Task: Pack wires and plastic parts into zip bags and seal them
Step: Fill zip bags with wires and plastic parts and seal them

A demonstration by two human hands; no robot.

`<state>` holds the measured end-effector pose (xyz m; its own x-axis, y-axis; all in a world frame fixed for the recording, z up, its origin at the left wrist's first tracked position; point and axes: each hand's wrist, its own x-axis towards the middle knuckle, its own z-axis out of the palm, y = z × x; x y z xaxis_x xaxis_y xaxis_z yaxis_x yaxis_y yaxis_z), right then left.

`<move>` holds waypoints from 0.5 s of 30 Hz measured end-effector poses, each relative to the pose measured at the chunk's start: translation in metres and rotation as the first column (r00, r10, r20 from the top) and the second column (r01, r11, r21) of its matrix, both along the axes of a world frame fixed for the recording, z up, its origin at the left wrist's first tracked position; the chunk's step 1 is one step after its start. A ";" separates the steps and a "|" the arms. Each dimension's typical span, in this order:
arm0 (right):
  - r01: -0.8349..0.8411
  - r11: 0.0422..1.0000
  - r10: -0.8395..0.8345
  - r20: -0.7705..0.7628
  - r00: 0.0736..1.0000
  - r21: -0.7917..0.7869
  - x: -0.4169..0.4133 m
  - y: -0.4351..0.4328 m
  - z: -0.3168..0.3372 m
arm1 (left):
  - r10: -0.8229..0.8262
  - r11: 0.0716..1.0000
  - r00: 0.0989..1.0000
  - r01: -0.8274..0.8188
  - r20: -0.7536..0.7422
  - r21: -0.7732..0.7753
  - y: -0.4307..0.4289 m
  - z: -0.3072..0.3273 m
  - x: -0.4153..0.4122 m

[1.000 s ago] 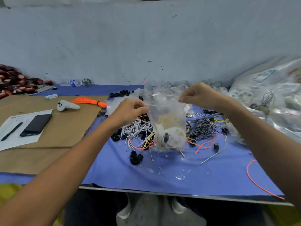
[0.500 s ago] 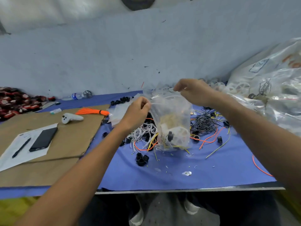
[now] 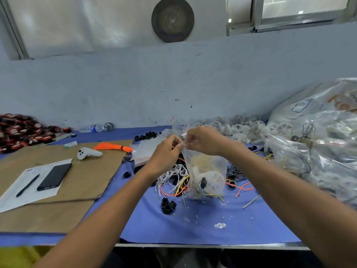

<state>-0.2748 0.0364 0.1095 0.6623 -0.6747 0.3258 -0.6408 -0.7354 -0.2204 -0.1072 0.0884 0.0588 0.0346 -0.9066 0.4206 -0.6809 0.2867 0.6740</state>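
1 filled zip bag is stood on the desk; its top edge is pinched by 2 hands, left hand and right hand, nearly touching, so sealing is judged unfinished. 1 heap of loose wires and 1 cluster of black parts are left unpacked.

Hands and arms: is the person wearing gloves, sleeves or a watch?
No gloves. The left hand and right hand are bare, with no ring or watch that I can see. The left forearm and right forearm are bare too, and no sleeve shows anywhere in the picture.
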 end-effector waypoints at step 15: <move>0.001 1.000 -0.001 -0.013 1.000 -0.029 -0.001 -0.011 -0.008 | 0.004 0.999 0.999 -0.003 0.049 -0.034 -0.008 -0.003 0.002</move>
<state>-0.2753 0.0251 0.1019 0.6661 -0.6656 0.3366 -0.6441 -0.7409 -0.1904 -0.1048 0.0807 0.0556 0.0164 -0.8917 0.4523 -0.7138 0.3063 0.6298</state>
